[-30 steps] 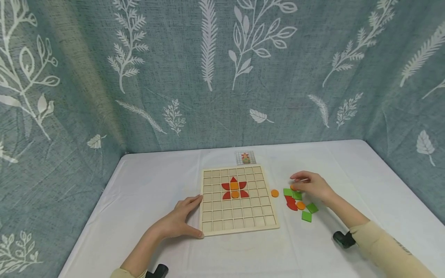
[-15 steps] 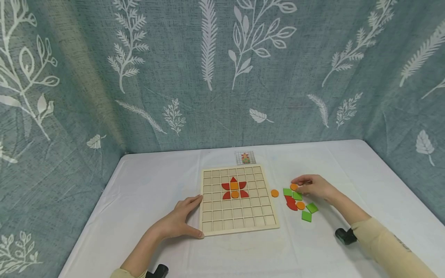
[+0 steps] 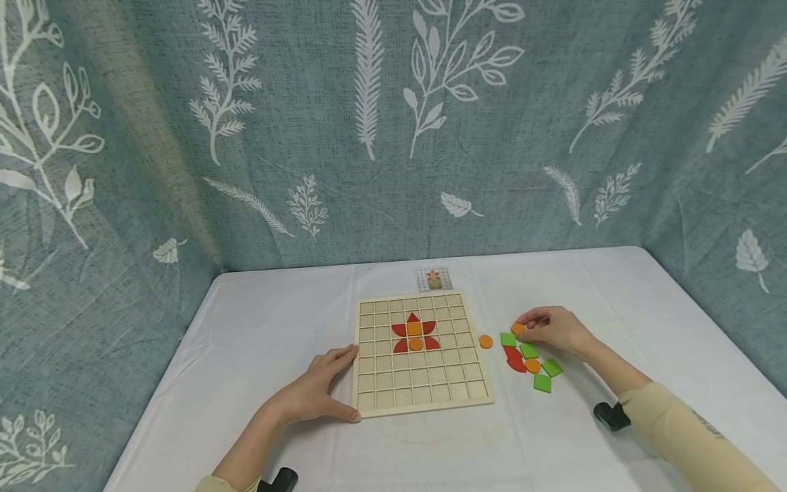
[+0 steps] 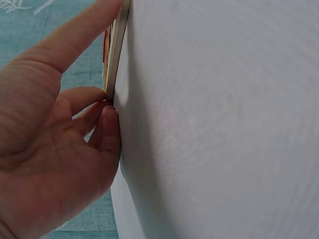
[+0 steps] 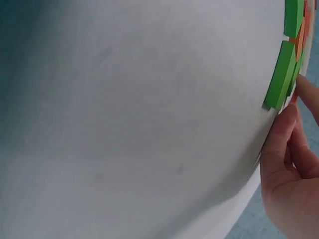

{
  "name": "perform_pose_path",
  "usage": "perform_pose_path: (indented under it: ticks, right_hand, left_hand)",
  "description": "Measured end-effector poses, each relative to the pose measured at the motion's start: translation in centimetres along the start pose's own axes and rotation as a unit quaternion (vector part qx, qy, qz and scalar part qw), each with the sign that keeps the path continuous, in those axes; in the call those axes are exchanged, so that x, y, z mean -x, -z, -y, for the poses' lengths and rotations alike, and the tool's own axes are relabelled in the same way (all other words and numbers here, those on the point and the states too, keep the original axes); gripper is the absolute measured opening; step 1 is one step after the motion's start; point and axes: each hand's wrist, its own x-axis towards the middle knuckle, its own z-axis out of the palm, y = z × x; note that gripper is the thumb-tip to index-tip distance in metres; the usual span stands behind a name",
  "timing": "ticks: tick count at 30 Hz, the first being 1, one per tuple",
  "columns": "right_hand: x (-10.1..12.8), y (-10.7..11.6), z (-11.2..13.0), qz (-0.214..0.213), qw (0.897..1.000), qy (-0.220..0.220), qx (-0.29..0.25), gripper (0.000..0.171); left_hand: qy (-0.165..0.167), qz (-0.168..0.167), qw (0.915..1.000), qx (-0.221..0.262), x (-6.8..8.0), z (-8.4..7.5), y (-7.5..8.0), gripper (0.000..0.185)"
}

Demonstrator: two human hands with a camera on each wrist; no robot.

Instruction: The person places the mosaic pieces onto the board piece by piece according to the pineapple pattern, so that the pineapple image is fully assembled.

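My left hand (image 3: 316,393) rests at the left side of a pale wooden grid board (image 3: 424,380), fingertips on its edge and thumb at the near corner. In the left wrist view the thumb (image 4: 70,42) lies along the board's edge (image 4: 117,55). A flower-like figure of red pieces (image 3: 399,330) round an orange square (image 3: 415,329) and an orange disc (image 3: 416,344) lies in the grid. To the right, my right hand (image 3: 558,329) pinches another orange disc (image 3: 518,329) between thumb and fingers, low over the loose pieces. In the right wrist view green tiles (image 5: 281,74) stand beside the fingertips.
Several green tiles (image 3: 542,383), red pieces (image 3: 516,364) and an orange disc (image 3: 533,365) lie loose near the right hand. A single orange disc (image 3: 486,342) lies by the board's right edge. Behind the board is a small pattern card (image 3: 434,279). A patterned curtain (image 3: 393,205) hangs behind the white table (image 3: 277,307).
The right fingers have closed on the orange disc and shifted it slightly left. A green tile and an orange disc beside it have slid slightly. The left hand and board have stayed still.
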Motion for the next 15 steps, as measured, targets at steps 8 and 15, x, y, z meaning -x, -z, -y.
perform_pose_path:
  ticks: [8, 15]
  right_hand:
    - [0.0, -1.5, 1.7, 0.025, 0.996, 0.036, -0.078, 0.039]
    - [0.0, -4.1, 4.4, 0.054, 0.991, 0.061, -0.109, 0.033]
  left_hand:
    - [-0.003, 0.000, 1.0000, -0.004, -0.2, 0.3, -0.1, 0.111]
    - [0.002, -0.002, 1.0000, -0.006, -0.3, 0.4, -0.1, 0.111]
